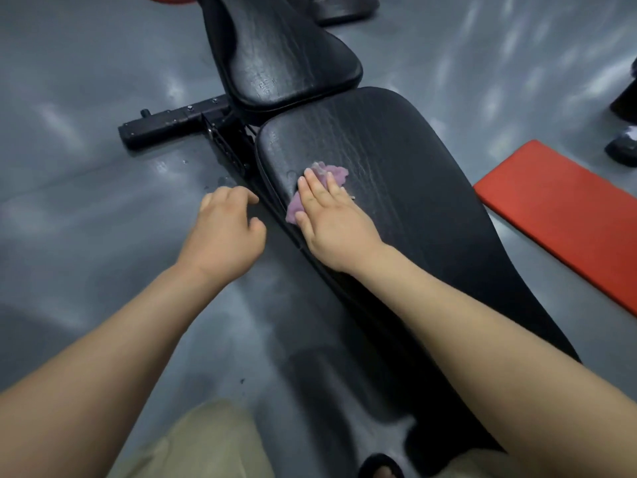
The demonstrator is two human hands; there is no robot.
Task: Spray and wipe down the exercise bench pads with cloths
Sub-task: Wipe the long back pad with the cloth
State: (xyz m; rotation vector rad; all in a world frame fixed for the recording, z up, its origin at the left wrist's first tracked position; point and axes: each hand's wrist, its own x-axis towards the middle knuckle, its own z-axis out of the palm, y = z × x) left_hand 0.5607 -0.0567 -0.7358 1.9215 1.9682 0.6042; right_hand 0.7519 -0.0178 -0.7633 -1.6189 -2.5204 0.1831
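Note:
A black exercise bench runs up the middle of the head view, with a long back pad [396,188] close to me and a smaller seat pad [286,53] beyond it. My right hand [331,215] lies flat with straight fingers on a crumpled purple cloth [332,174], pressing it onto the far left corner of the long pad. My left hand [225,229] hovers over the floor just left of the pad's edge, fingers loosely curled and holding nothing. No spray bottle is in view.
The bench's black steel frame and foot bar [172,120] stick out to the left on the grey floor [86,167], with small wet spots nearby. A red mat [558,208] lies at the right. Someone's dark shoe [622,150] stands at the right edge.

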